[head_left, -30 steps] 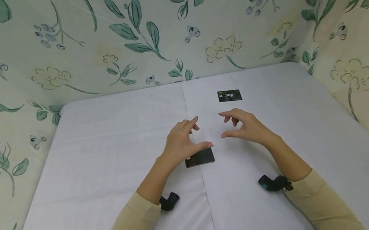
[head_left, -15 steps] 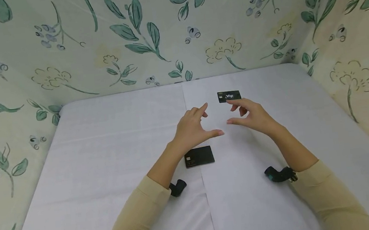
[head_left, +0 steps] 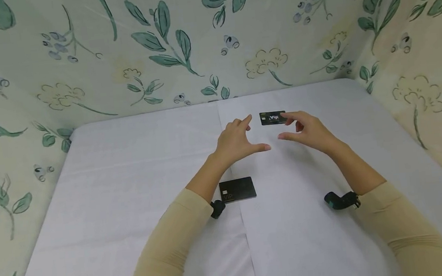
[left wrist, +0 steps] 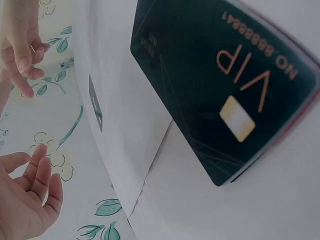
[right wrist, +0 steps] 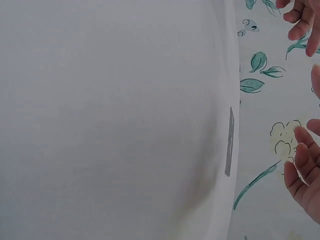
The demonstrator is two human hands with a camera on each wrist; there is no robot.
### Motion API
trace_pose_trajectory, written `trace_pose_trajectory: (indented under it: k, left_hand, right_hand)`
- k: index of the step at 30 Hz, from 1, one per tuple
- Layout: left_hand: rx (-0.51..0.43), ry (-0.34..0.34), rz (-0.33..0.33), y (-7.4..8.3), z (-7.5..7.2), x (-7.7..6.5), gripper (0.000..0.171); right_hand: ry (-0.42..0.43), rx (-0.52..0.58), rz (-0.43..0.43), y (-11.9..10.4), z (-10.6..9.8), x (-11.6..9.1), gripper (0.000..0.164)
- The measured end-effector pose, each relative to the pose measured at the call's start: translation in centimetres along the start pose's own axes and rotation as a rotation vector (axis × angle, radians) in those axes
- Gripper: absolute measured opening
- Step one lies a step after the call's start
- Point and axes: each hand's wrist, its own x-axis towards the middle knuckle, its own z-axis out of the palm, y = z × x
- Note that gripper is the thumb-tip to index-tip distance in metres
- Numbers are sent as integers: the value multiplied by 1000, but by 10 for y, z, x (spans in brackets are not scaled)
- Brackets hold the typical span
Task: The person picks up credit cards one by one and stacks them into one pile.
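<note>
My left hand (head_left: 239,140) hovers over the cloth beyond a black VIP card (head_left: 237,189), its thumb spread away from the fingers, holding nothing. In the left wrist view that card (left wrist: 200,85) has gold lettering, a gold chip and a layered edge with a red strip. Farther back lies a second black Vip card (head_left: 272,118). My right hand (head_left: 309,131) is nearest to this one, and its index fingertip overlaps the card's right end in the head view. Thumb and fingers of the right hand are apart with nothing between them, and the two hands face each other.
A white cloth (head_left: 140,178) with a crease down the middle covers the table. Behind and beside it hangs a patterned fabric wall (head_left: 194,33) with leaves and flowers. A black wrist camera (head_left: 341,200) sits at the right sleeve.
Both hands have moved away from the body and to the right. The left hand no longer covers the near card, while the right fingertips now overlap the far card. Both cards stay put.
</note>
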Motion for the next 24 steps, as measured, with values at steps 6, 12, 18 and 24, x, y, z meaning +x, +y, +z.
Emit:
trace_pose_trajectory:
  k: [6, 12, 18, 24]
  left_hand:
    - [48, -39, -34, 0, 3, 16, 101]
    - [69, -20, -47, -2, 7, 27, 99]
    - [61, -56, -93, -5, 17, 38, 97]
    - [105, -127, -132, -4, 32, 52, 98]
  right_hand:
    - [-17, -45, 33, 5, -2, 7, 68]
    - [-60, -88, 98, 8, -1, 16, 71]
    - [-105, -115, 168, 16, 0, 21, 74]
    - [-144, -151, 208, 27, -1, 27, 78]
